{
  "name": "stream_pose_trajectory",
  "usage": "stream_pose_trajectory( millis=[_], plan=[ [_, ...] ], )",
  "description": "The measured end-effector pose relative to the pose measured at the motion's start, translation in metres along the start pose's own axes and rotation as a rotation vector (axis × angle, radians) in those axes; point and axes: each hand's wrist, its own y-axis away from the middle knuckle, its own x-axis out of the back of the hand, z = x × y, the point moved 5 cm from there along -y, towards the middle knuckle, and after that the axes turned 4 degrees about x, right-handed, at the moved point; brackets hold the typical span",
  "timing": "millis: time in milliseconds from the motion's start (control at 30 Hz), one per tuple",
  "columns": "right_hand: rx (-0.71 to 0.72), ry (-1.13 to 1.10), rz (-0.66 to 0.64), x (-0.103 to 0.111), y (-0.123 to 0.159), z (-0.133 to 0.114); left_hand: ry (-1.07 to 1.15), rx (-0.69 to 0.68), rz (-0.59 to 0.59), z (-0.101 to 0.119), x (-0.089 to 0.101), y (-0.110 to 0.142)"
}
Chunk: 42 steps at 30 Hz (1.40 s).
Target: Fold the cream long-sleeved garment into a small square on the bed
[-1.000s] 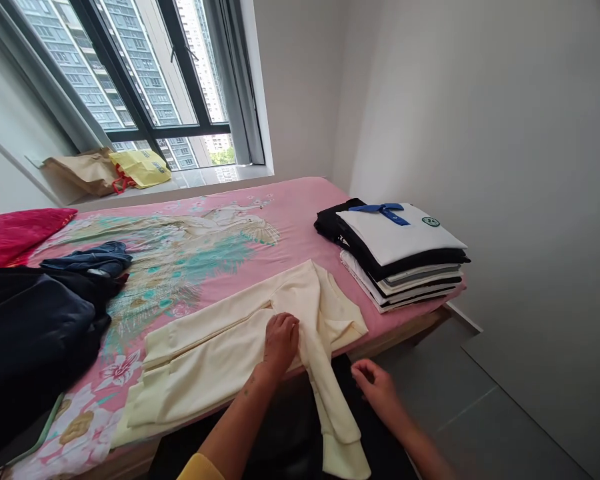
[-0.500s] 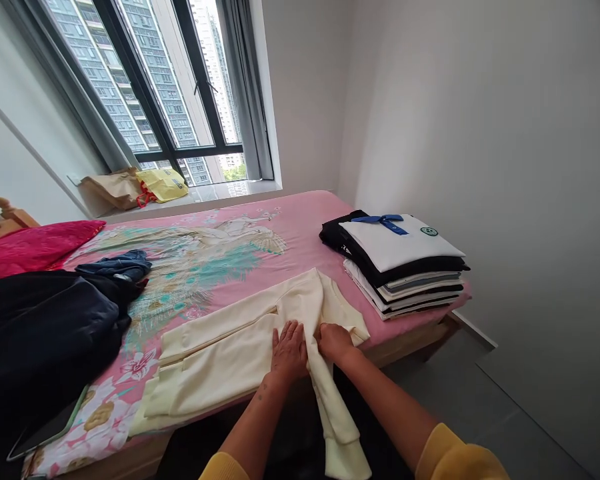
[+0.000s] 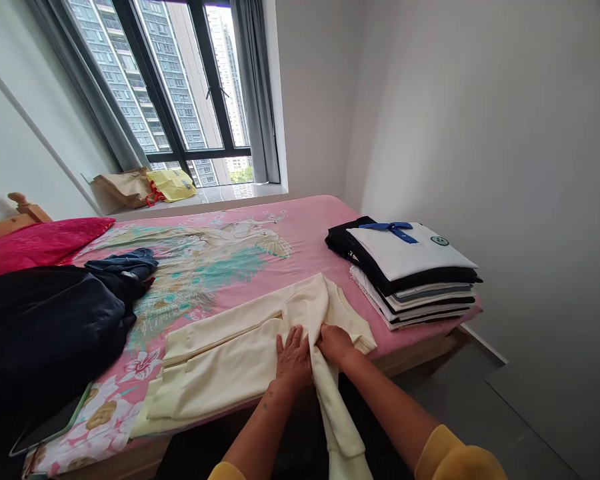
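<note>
A cream long-sleeved garment (image 3: 230,353) lies spread on the pink bed sheet (image 3: 300,240) near the front edge. One sleeve (image 3: 337,420) hangs down over the bed's edge. My left hand (image 3: 293,358) lies flat on the garment by the shoulder, fingers spread. My right hand (image 3: 335,343) sits right beside it, fingers curled onto the fabric where the sleeve starts; whether it pinches the cloth is hard to tell.
A stack of folded clothes (image 3: 410,270), white polo on top, sits at the bed's right corner. Dark unfolded clothes (image 3: 45,327) are heaped at the left, by a red pillow (image 3: 35,243). Paper bags (image 3: 145,187) rest on the windowsill. Grey floor lies to the right.
My right hand came up from below the bed's edge onto the garment beside my left hand. The view shifted slightly.
</note>
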Motion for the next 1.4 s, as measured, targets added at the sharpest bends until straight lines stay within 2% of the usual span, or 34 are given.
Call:
stream_pose_trajectory(
  millis=[100, 267, 367, 500, 667, 800, 867, 967, 1033, 1100, 1167, 1233, 1333, 1400],
  plan=[
    [-0.046, -0.01, 0.021, 0.006, 0.0, 0.015, -0.005, -0.005, -0.001, 0.0, 0.001, 0.001],
    [-0.189, -0.053, 0.031, 0.024, 0.014, 0.072, 0.025, -0.01, -0.013, 0.0, 0.0, 0.001],
    [-0.249, -0.083, 0.041, 0.034, 0.02, 0.093, 0.045, -0.005, -0.035, -0.001, 0.0, 0.0],
    [-0.249, -0.151, 0.114, 0.042, 0.006, 0.089, 0.058, -0.004, -0.068, -0.001, 0.001, -0.001],
    [-0.249, -0.307, 0.085, 0.029, -0.032, 0.073, 0.057, -0.007, -0.057, -0.002, 0.002, 0.0],
    [-0.325, -0.417, 0.126, 0.029, -0.04, 0.088, 0.06, -0.019, -0.051, -0.003, 0.001, 0.001],
    [-0.354, -0.453, 0.17, 0.035, -0.03, 0.1, 0.064, -0.022, -0.052, -0.002, 0.0, 0.001],
    [-0.359, -0.48, 0.177, 0.036, 0.002, 0.111, 0.061, -0.011, -0.049, -0.002, 0.0, -0.001],
    [-0.32, -0.472, 0.096, 0.023, 0.032, 0.106, 0.06, -0.007, -0.055, -0.002, 0.0, -0.002],
    [-0.254, -0.484, -0.033, 0.0, 0.063, 0.094, 0.06, -0.007, -0.066, -0.002, 0.001, -0.002],
    [-0.22, -0.64, -0.152, -0.022, 0.091, 0.082, 0.057, -0.008, -0.077, -0.001, 0.001, -0.003],
    [-0.263, -0.951, -0.2, -0.036, 0.11, 0.076, 0.056, -0.009, -0.087, -0.001, 0.002, -0.003],
    [-0.378, -1.333, -0.141, -0.04, 0.125, 0.084, 0.065, 0.009, -0.109, -0.001, 0.001, -0.004],
    [-0.428, -1.339, -0.096, -0.04, 0.131, 0.099, 0.074, 0.021, -0.112, -0.002, 0.001, -0.005]
  ],
)
